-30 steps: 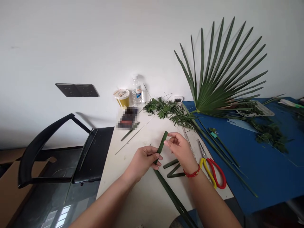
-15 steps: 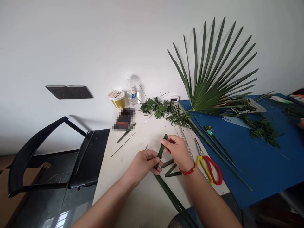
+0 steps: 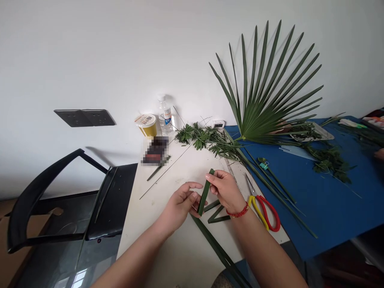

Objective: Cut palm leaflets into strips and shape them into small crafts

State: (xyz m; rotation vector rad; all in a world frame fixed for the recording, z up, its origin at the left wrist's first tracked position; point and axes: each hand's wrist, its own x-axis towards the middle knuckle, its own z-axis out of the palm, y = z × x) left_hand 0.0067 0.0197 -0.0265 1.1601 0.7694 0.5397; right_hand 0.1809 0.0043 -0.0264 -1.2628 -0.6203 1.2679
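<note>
A folded strip of green palm leaf (image 3: 205, 196) stands slantwise between my hands above the white table. My right hand (image 3: 226, 190), with a red bracelet at the wrist, pinches its upper end between thumb and fingers. At the lower end is my left hand (image 3: 184, 202), its index finger lifted off and its other fingers behind the strip. Long leaf blades (image 3: 217, 248) run from below my left hand toward the table's near edge. Bent leaf strips (image 3: 219, 219) lie on the table beside my right wrist.
Scissors (image 3: 264, 210) with red and yellow handles lie right of my right arm. A large palm fan (image 3: 261, 112) leans against the wall by leaf sprigs (image 3: 204, 138). A bottle (image 3: 165, 116) and paper cup (image 3: 147, 126) stand at the back. A black chair (image 3: 114, 200) is left.
My left index finger has lifted away from the strip, and its thumb has drawn back slightly. More of the strip's lower end shows. My right hand keeps its pinch at the top.
</note>
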